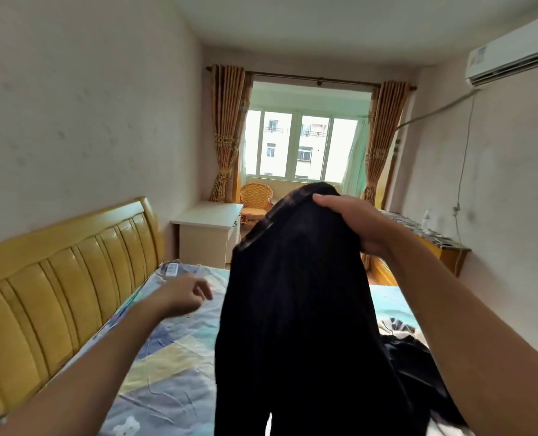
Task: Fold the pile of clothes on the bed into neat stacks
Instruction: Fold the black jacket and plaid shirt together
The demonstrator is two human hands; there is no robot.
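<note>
Bedroom light falls on a bed [173,350] where one dark garment [296,309] is lifted for folding.

Right hand [346,221] grips the garment at its top edge, fingers curled round the cloth, holding it high so it hangs over the mattress; left hand [185,294] hovers apart, fingers loosely curled and holding nothing. Held at one point only, the cloth could twist or slip and drop onto the remaining pile [406,344] at right, tangling with it, unless the free hand takes a second corner.
</note>
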